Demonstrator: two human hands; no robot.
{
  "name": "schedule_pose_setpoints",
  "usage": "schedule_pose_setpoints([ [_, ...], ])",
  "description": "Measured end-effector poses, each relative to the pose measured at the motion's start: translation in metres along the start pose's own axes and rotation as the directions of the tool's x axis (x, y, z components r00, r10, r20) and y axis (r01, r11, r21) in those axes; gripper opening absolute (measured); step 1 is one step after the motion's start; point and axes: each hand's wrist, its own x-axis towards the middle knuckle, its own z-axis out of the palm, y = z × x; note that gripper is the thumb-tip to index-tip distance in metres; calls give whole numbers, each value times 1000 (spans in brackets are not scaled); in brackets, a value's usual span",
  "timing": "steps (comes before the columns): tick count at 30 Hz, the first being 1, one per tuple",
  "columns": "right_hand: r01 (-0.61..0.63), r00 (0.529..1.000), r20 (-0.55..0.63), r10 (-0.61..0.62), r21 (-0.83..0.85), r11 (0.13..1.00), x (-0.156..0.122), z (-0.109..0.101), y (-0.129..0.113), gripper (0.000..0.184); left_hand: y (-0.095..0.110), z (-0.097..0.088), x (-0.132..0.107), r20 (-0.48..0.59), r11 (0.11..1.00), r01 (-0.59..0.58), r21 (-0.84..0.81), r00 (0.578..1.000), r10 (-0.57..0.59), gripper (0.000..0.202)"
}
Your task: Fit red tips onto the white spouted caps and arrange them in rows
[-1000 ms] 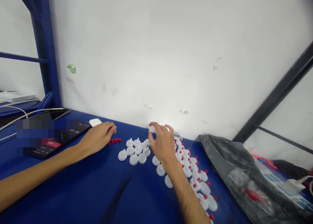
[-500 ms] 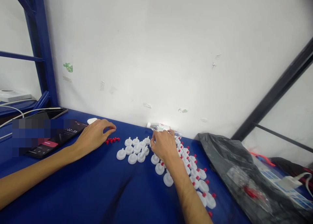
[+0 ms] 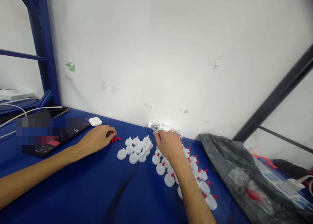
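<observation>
On the left, my left hand (image 3: 101, 137) rests on the table with thumb and forefinger pinched at a small pile of red caps (image 3: 117, 139). A red cap appears to be at its fingertips. My right hand (image 3: 170, 146) is above the white nozzle lids with red caps (image 3: 169, 179); one digit points out to the left, and its other fingers are mostly hidden. Nothing shows in it. Between the hands stand several white nozzle lids without red caps (image 3: 133, 158).
A clear plastic bottle (image 3: 161, 127) lies along the wall behind the lids. At left are a phone (image 3: 66, 136), a second dark device (image 3: 53, 112), cables and a white case (image 3: 95, 121). A grey plastic bag (image 3: 220, 155) covers the right side, with a clear packet (image 3: 254, 194) on it.
My left hand has lowered and closed its fingertips at the red caps. My right hand has shifted slightly right, uncovering a red-capped lid. The view has shifted slightly.
</observation>
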Motion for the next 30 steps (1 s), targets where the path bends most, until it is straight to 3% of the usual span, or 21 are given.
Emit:
schedule_pose_setpoints([
  [3, -33, 999, 41, 33, -4, 999, -1, -1, -1, 35, 7, -3, -3, -10, 1000, -1, 8, 1000, 1, 32],
  [7, -4, 1000, 25, 4, 7, 1000, -5, 7, -1, 25, 10, -4, -5, -11, 1000, 21, -3, 1000, -21, 31],
  [12, 72, 994, -90, -69, 26, 997, -8, 22, 8, 19, 7, -3, -5, -44, 999, 17, -37, 999, -18, 31],
  [16, 149, 969, -206, -136, 49, 988, 0, 24, 17, 19, 10, -4, -8, -133, 995, -19, -95, 991, 6, 37],
  [19, 195, 928, -336, -159, 74, 978, 3, 17, 10, 26, 20, -7, -15, -239, 984, -89, -157, 970, 50, 50],
  [21, 260, 891, -406, -204, 88, 962, 1, 12, -3, 18, 29, -9, -23, -279, 968, -179, -177, 952, 125, 53],
  [23, 364, 847, -449, -286, 95, 927, -4, 8, -20, 13, 38, -8, -32, -272, 940, -294, -173, 932, 241, 50],
  [26, 508, 775, -486, -403, 101, 855, -11, 10, -43, 30, 47, -2, -42, -230, 877, -453, -162, 881, 413, 40],
  [30, 594, 723, -514, -462, 120, 796, -13, 18, -55, 27, 49, 6, -46, -258, 820, -541, -188, 833, 490, 29],
])
